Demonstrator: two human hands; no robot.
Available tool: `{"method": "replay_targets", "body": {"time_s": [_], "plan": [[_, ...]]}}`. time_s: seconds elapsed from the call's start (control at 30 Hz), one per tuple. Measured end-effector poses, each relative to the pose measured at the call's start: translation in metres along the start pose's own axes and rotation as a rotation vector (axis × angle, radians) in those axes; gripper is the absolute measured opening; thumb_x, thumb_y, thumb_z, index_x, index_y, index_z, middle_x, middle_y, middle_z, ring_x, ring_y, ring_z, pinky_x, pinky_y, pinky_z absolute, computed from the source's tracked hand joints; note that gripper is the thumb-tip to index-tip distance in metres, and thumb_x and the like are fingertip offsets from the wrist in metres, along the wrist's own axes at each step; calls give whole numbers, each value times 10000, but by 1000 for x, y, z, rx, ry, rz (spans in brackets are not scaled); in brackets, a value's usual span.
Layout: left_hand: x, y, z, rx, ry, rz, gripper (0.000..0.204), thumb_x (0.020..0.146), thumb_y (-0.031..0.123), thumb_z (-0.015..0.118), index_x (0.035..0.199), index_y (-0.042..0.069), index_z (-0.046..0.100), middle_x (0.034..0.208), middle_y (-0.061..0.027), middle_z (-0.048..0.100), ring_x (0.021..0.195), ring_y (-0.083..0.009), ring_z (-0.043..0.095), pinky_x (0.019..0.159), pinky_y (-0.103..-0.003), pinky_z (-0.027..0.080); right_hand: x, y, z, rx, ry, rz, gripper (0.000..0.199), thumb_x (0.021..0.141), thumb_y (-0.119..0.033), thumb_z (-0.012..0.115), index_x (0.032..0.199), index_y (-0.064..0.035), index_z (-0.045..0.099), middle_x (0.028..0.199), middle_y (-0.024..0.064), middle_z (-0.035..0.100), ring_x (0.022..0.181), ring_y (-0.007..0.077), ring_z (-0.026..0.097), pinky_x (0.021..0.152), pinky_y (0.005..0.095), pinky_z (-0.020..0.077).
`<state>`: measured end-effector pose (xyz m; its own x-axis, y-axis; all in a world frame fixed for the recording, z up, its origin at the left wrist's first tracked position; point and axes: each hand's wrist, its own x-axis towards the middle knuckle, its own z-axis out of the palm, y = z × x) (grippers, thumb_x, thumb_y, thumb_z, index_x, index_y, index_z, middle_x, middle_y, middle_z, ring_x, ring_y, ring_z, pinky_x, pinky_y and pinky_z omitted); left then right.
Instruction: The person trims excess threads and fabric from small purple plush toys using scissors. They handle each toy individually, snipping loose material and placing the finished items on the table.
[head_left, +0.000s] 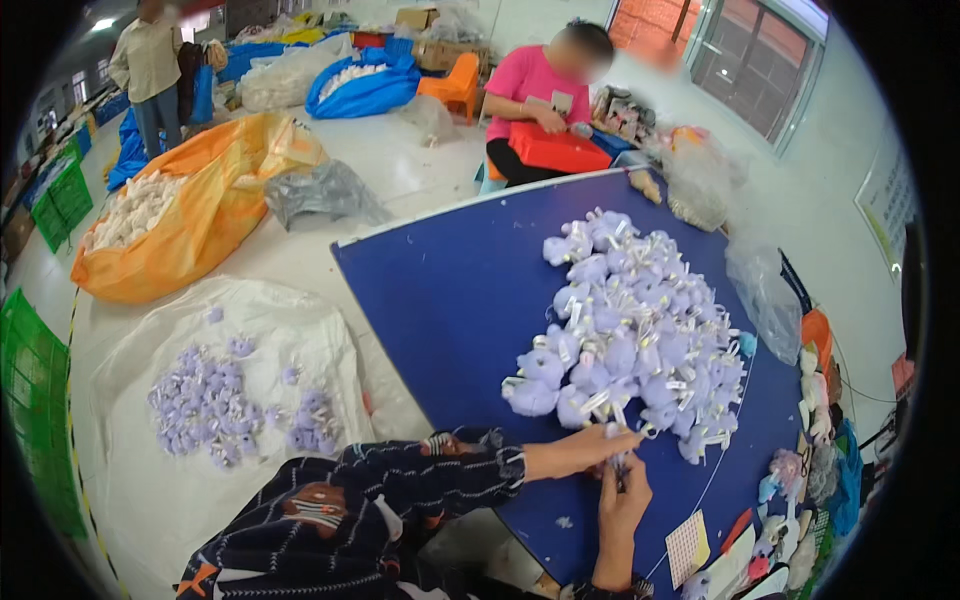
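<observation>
A large heap of small lavender plush toys (640,340) with white ribbon tags covers much of the blue table (420,290). At the near edge of that heap my two hands meet. My left hand (590,448) reaches in from the left, its fingers pinched on a small lavender plush toy (614,432) that they mostly cover. Just below it, my right hand (622,495) is closed, fingertips up against the left hand. Something small and dark shows between the right fingers, too hidden to name.
On the floor at left, a white sheet (130,400) bears more lavender toys. An orange sack (210,230) of white pieces stands beyond. Across the table sits a person in pink (530,85) with a red box (558,148). Cards (686,548) and assorted plush pieces line the right edge.
</observation>
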<state>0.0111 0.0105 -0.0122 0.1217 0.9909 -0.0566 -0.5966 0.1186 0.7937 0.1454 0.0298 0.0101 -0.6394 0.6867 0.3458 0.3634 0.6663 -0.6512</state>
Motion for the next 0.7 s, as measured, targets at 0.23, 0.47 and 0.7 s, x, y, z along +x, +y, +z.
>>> {"method": "replay_targets", "body": {"time_s": [0.23,0.47,0.7], "plan": [[-1,13,-1,121,-11,-118,366,863,420,480,951,75,563,806,-13,557,668,-82,511,533,-231,431,1,21,-5,51,28,-133,110,760,14,581,846,14,512,676,93,561,589,99,537,519,239,418],[4,-8,3,234,212,132,413,883,400,434,973,21,570,821,-36,570,723,-119,527,602,-245,432,-2,9,6,51,149,-100,69,808,-19,548,844,15,501,623,47,502,535,68,440,486,225,360],[16,-24,1,353,280,347,410,918,359,373,1005,1,551,862,-64,559,797,-139,520,732,-260,411,-4,0,16,25,242,17,104,839,-68,541,830,6,469,593,48,449,504,87,378,458,263,338]]}}
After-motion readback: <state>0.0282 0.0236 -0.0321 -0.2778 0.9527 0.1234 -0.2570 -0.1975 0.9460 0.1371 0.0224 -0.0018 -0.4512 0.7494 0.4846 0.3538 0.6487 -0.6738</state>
